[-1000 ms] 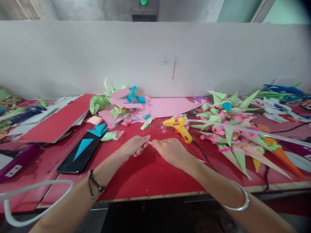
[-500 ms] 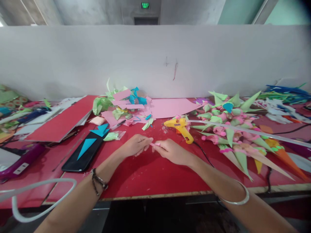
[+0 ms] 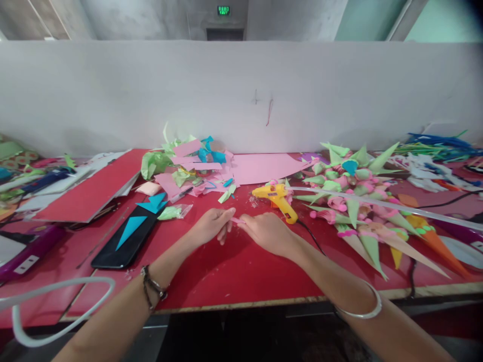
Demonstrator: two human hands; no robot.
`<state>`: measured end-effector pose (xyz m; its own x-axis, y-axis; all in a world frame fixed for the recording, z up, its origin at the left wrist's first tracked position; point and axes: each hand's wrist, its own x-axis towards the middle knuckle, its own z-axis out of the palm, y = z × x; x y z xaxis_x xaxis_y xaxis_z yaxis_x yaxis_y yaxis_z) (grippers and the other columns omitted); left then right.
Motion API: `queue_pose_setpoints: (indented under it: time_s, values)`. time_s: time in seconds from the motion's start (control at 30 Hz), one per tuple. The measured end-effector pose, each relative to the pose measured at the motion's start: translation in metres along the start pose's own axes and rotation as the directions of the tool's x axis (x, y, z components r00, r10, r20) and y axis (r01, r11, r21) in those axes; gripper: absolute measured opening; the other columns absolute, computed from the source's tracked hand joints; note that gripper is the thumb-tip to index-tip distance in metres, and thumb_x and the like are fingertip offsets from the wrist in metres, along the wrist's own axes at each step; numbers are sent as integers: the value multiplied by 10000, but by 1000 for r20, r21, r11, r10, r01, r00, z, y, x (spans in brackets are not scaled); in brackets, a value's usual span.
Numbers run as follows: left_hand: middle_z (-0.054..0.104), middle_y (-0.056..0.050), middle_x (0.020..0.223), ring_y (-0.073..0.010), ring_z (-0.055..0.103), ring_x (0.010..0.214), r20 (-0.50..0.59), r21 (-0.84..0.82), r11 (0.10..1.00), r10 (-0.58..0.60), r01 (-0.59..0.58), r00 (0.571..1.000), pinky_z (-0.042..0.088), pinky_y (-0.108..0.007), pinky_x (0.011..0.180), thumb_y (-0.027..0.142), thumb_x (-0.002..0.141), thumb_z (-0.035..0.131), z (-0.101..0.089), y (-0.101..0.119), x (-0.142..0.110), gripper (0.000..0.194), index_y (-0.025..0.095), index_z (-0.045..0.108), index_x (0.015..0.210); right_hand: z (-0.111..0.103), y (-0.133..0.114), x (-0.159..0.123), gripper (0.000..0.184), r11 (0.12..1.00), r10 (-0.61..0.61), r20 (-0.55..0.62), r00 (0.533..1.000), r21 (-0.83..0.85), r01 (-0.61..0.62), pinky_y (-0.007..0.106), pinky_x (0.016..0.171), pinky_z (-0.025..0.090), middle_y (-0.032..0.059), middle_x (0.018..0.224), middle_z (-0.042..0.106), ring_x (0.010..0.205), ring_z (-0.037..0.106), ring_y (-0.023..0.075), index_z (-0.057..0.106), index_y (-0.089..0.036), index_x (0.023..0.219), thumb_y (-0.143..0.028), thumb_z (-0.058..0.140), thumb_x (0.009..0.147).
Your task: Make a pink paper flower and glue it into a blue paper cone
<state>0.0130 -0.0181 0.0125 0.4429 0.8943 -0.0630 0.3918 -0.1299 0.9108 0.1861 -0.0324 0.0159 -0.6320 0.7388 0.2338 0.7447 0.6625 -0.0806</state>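
Red tabletop (image 3: pixel 211 284) surface extended in front of a white partition (image 3: pixel 181 95). A small pink strip (image 3: pixel 237 220) was positioned between both hands, above the tabletop. The left hand (image 3: pixel 212 225) pinched one end between nearly closed fingers; the right hand (image 3: pixel 269 234) gripped the other with curled fingers. A yellow glue gun (image 3: pixel 278 195) lay just beyond the right hand.

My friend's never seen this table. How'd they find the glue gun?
Find the red table, then the right hand near its middle. Just beyond that hand, left of the cone pile, is the yellow glue gun. Its handle and long pale stick set it apart.
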Motion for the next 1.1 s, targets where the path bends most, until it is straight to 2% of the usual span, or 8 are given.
queue_pose_setpoints:
  time_s: [0.13, 0.23, 0.33, 0.47, 0.57, 0.7, 0.87, 1.1]
  values:
    - [482, 39, 432, -62, 446, 431, -66, 251, 935, 277, -253, 959, 342, -173, 495, 386, 820, 357, -7, 4, -3, 384, 149, 474, 542, -6, -3, -1, 382, 860, 8, 47, 999, 510, -31, 198, 509, 303, 0, 596, 536, 527, 482, 79, 507, -145, 728, -316, 218, 910]
    - [459, 46, 380, -54, 422, 373, -46, 209, 950, 245, -231, 968, 331, -164, 451, 388, 816, 360, -9, 5, -5, 398, 149, 472, 518, -8, -5, 0, 387, 758, -6, 85, 996, 650, -50, 183, 485, 307, -35, 520, 448, 465, 421, 66, 509, -144, 738, -326, 212, 908]
    - [438, 51, 314, -51, 408, 302, -43, 82, 991, 107, -104, 993, 320, -160, 400, 408, 818, 348, -6, 4, -4, 420, 153, 460, 504, -5, -4, 1, 374, 837, 27, 55, 998, 545, -52, 193, 477, 280, -21, 532, 478, 471, 433, 73, 524, -139, 735, -338, 254, 900]
    - [421, 52, 278, -51, 408, 260, -45, -54, 998, -21, 19, 999, 298, -158, 358, 436, 823, 334, 0, 3, -2, 454, 154, 438, 482, 2, 1, 3, 373, 989, 62, -20, 998, 135, -59, 232, 460, 193, 20, 553, 560, 477, 485, 104, 549, -138, 753, -353, 278, 895]
    - [359, 70, 253, -51, 381, 233, -30, -167, 983, -86, 80, 996, 267, -160, 327, 459, 817, 343, 2, 2, -1, 463, 159, 404, 469, 6, 4, 2, 388, 995, 14, -54, 998, -97, -20, 249, 451, 153, 38, 559, 600, 466, 517, 119, 557, -135, 806, -351, 251, 904]
    - [298, 89, 246, -46, 345, 226, -4, -276, 955, -111, 105, 994, 242, -161, 317, 480, 799, 382, 4, 1, -1, 451, 162, 384, 479, 5, 5, 1, 396, 974, -69, -77, 995, -222, 51, 257, 443, 141, 34, 536, 598, 459, 533, 119, 550, -142, 828, -342, 218, 913]
    - [318, 82, 257, -52, 363, 240, -5, -223, 971, -88, 85, 996, 270, -167, 336, 483, 806, 356, 4, -1, 0, 456, 162, 398, 486, 5, 3, 1, 389, 986, -17, -61, 998, -169, 7, 252, 447, 153, 32, 558, 609, 466, 537, 117, 549, -147, 823, -350, 229, 910]
    - [454, 46, 376, -59, 450, 346, -31, 226, 970, 95, -86, 995, 326, -167, 418, 435, 803, 395, -20, 1, -4, 415, 140, 464, 519, 7, -2, 1, 321, 962, 36, -10, 999, 271, -32, 217, 501, 278, 33, 652, 622, 576, 567, 129, 551, -165, 879, -353, 291, 889]
